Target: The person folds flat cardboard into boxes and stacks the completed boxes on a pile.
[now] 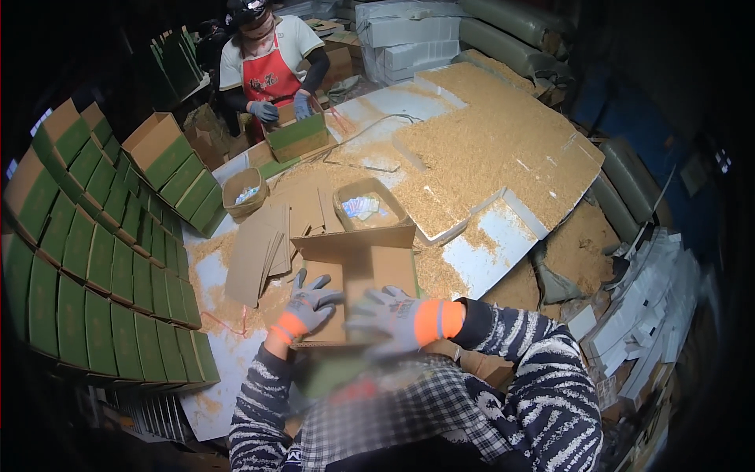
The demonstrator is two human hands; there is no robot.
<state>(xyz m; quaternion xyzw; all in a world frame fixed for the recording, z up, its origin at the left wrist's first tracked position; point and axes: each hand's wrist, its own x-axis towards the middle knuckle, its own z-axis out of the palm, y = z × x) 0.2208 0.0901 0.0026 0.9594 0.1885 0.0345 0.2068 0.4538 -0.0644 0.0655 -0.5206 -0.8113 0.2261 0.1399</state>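
Nearest the camera, two forearms in striped knit sleeves come up from the lower edge, both hands in grey gloves with orange cuffs. The left hand (311, 303) lies with fingers spread on the left edge of an open cardboard box (355, 275), gripping its side wall. The right hand (389, 315) is blurred; it rests over the near right corner of the same box, fingers curled onto it, though how firmly it grips cannot be told.

The box sits on the tabletop (480, 252) right in front of the person, its long axis running away from them, the open top facing up and its far flap standing upright toward the middle of the tabletop.

Just left of it lies a fan of flat cardboard sheets (263, 248). Beyond the flap stands a small round basket (370, 206) with packets inside, and another basket (245, 193) farther left. Sawdust (487, 145) covers much of the surface. Stacks of green boxes (102, 259) line the left side. Across the tabletop, another person in a red apron handles a green box (297, 135).
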